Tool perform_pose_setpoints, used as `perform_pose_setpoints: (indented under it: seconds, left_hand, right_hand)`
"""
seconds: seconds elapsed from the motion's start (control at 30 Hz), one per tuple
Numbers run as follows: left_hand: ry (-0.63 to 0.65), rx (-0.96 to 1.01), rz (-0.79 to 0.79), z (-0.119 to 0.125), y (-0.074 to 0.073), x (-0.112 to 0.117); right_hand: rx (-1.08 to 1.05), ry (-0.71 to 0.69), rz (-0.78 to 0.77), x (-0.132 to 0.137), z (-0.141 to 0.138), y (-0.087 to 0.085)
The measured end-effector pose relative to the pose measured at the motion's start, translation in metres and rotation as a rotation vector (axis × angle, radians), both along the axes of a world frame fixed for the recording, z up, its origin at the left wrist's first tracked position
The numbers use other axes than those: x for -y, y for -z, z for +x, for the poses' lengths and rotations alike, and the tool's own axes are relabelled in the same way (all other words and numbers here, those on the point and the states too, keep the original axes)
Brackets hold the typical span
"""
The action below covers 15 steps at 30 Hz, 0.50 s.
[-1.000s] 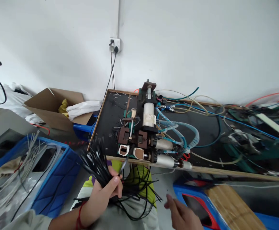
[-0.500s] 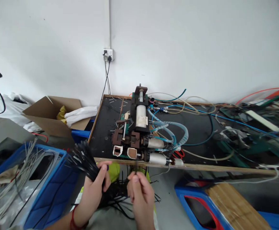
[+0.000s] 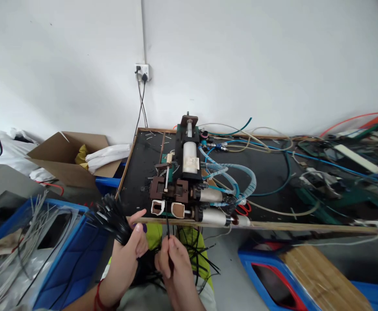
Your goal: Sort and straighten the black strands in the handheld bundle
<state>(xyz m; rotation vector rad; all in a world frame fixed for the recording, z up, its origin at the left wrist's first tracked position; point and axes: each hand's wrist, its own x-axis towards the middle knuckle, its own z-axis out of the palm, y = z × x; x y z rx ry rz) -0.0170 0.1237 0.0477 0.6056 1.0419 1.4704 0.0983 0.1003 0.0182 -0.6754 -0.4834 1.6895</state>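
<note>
My left hand [image 3: 129, 255] is closed around a thick bundle of black cables [image 3: 111, 219], whose cut ends fan out to the upper left. Between the thumb and fingers of my right hand [image 3: 174, 263] a single black cable [image 3: 168, 222] is pinched, pointing up. Its upper end reaches the gap between two pale-edged pads of a pneumatic machine [image 3: 169, 188] at the bench's front edge; the tip is hard to make out there. More loose black cables [image 3: 195, 255] lie across my lap, partly hidden by my hands.
Hoses [image 3: 245, 177] run from the machine over the black bench [image 3: 273, 172]. To the left are a blue crate [image 3: 67, 255] with pale wires and a cardboard box [image 3: 62, 168]. At lower right, a blue bin [image 3: 267, 276] stands beside a brown wrapped stack [image 3: 325, 272].
My right hand has moved left and brought the single cable up to the gap between the machine's pads. The left hand keeps its bundle, and the view has shifted slightly.
</note>
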Motion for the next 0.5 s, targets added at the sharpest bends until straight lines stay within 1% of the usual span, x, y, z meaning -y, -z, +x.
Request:
perform_pose_setpoints:
  seconds: [0.1,0.2,0.4,0.5]
  left_hand:
    - [0.008,0.031,0.005,-0.002,0.002,-0.001]
    - [0.020,0.038,-0.005,-0.004,0.003,-0.001]
    - [0.027,0.047,-0.023,-0.005,0.003,-0.005]
    - [0.000,0.046,-0.037,-0.005,0.002,-0.006]
  right_hand:
    - [-0.237,0.007,-0.072,-0.012,-0.005,-0.005]
    - [-0.353,-0.007,-0.130,-0.020,-0.007,-0.006]
    - [-0.406,-0.041,-0.160,-0.023,-0.011,-0.002]
    - [-0.402,-0.014,-0.170,-0.021,-0.011,-0.002]
